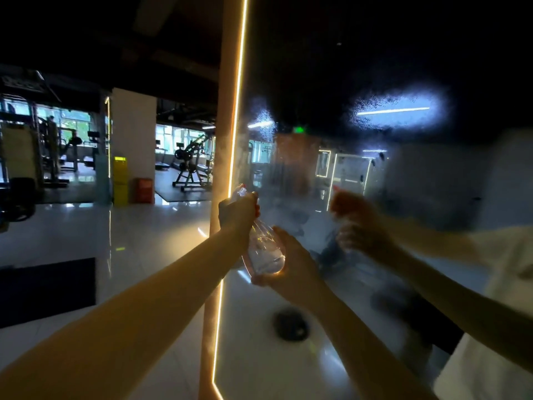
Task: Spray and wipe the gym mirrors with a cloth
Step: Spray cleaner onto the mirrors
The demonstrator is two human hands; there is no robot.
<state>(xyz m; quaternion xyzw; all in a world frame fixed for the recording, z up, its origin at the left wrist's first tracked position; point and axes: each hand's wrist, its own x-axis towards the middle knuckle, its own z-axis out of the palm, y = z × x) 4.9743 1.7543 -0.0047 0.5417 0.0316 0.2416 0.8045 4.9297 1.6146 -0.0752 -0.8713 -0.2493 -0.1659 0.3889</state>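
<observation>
A clear plastic spray bottle point(265, 252) is held up in front of the mirror point(375, 174). My left hand point(238, 213) grips its neck and trigger head at the top. My right hand point(291, 264) cups the bottle's base from below. The mirror fills the right half of the view and is misted with fine spray droplets across its middle and upper part. My arms, the bottle and a pale shirt are reflected in it on the right. No cloth is in view.
A lit LED strip point(235, 140) runs down the mirror's left edge on a tan frame. To the left lies shiny pale floor point(115, 241), a dark mat point(46, 290), weight machines point(190, 163), a white pillar point(134, 140) and a yellow box point(120, 180).
</observation>
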